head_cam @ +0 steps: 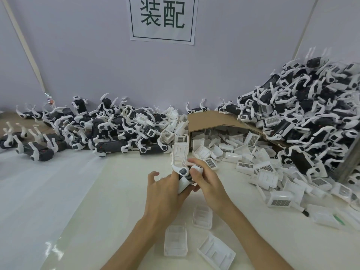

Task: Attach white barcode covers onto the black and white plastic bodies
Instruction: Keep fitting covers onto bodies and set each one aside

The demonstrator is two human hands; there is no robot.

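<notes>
Above the middle of the table both hands hold one black and white plastic body (182, 173), its white legs pointing up and away. My left hand (165, 190) grips the body from below and the left. My right hand (206, 178) curls round its right end, thumb and fingers pressing on a white piece there; whether that piece is a barcode cover I cannot tell. Three loose white barcode covers lie close to my forearms: one (202, 216), another (175, 240) and a third (216, 254).
A long heap of black and white bodies (97, 129) runs along the back left. A taller heap (311, 114) fills the right. A tipped cardboard box (210, 118) spills white covers (263, 168) across the right of the table. A paper sign (162, 17) hangs on the wall.
</notes>
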